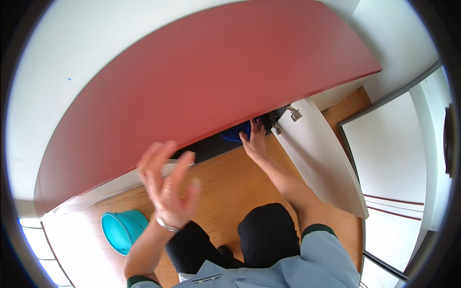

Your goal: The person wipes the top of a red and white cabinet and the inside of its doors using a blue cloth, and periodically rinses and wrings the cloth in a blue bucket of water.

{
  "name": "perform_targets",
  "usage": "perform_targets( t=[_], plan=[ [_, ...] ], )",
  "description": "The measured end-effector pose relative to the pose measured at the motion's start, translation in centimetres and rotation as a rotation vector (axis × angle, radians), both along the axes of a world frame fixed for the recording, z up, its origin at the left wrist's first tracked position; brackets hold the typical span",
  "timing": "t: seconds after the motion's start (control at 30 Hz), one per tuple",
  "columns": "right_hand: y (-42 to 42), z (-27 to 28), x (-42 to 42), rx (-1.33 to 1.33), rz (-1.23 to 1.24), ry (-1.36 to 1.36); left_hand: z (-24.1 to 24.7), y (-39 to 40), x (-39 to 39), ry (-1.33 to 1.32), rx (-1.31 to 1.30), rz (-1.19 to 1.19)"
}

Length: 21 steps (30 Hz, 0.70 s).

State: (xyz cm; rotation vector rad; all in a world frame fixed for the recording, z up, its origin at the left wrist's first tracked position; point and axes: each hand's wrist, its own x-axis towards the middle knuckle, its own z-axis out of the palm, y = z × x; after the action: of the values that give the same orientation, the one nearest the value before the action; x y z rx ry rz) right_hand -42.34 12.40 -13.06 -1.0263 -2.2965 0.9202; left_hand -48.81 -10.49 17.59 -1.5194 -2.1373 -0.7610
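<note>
My right hand point(255, 142) reaches to the opening of a low cabinet, its fingers spread against a dark blue cloth point(236, 132). The fingertips pass under the front edge of the red cabinet top point(223, 72), so whether they grip the cloth cannot be told. Raised in front of the cabinet, my left hand point(169, 183) is blurred, with its fingers apart and nothing in it. A silvery band circles that wrist. Dark cabinet floor point(212, 148) shows between the two hands; the inside further back is hidden beneath the top.
A white cabinet door point(313, 151) stands swung out at the right, with metal hinges point(296, 114) at its edge. On the wooden floor point(216, 187), a turquoise bucket point(124, 230) sits to the left. A white panelled unit point(389, 154) rises at the far right.
</note>
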Motion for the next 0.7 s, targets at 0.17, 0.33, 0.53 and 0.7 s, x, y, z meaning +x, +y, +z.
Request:
perform_targets(
  t=[0.17, 0.33, 0.53, 0.7],
  plan=[
    [1.3, -5.3, -3.3, 0.223, -0.155, -0.271, 0.1, 1.1, -6.2, 0.096, -0.357, 0.349],
    [4.3, -6.3, -8.6, 0.235, -0.212, -0.355, -0.5, -0.3, -8.5, 0.158, -0.458, 0.377],
    [10.7, -6.3, -13.2, 0.252, -0.206, -0.458, -1.8, -1.4, -9.3, 0.138, -0.436, 0.377],
    [8.5, -5.4, -17.3, 0.309, -0.05, -0.447, -1.1, -2.0, -10.0, 0.162, -0.438, 0.379]
  ],
)
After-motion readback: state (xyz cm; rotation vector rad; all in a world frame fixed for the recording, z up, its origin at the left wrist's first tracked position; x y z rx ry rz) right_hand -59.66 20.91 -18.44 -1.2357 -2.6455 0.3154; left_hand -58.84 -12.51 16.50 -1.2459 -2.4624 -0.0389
